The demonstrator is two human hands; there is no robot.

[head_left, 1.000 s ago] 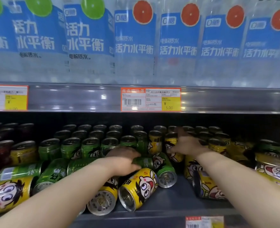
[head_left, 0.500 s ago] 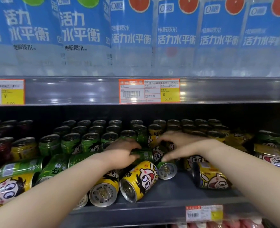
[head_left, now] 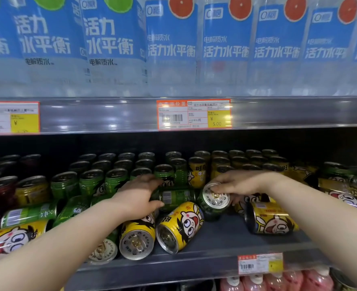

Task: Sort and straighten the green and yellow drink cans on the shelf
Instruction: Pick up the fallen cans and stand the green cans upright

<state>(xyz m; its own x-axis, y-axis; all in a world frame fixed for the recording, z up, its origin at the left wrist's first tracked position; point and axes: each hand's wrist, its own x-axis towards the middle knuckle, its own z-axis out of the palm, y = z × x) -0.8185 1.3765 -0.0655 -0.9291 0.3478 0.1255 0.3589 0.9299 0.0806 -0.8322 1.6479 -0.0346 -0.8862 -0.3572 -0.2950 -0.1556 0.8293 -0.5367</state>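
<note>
The left hand [head_left: 139,198] grips a toppled green metal drink can [head_left: 177,197] and the right hand [head_left: 240,183] pinches the silver end of a second green can [head_left: 215,199], on a dark grey shop shelf [head_left: 221,238] among fallen yellow cans [head_left: 179,225]. Earlier the right hand lay spread over it.

Glossy printed metal cans are gleaming on a matt grey shelf.

The tilted green can [head_left: 212,208] is showing a bare, silvery metal end that is shining dully. The barcoded green can [head_left: 174,197] and the lying yellow can [head_left: 183,223] are wearing smooth, glossy printed skins. The shelf [head_left: 219,242] is looking like matt, dark grey painted metal. The paper price tag [head_left: 194,114] is sitting behind a shiny clear plastic strip [head_left: 110,114] that is catching glare. The bottles [head_left: 171,78] above are looking like clear plastic wrapped in smooth blue film.
</note>
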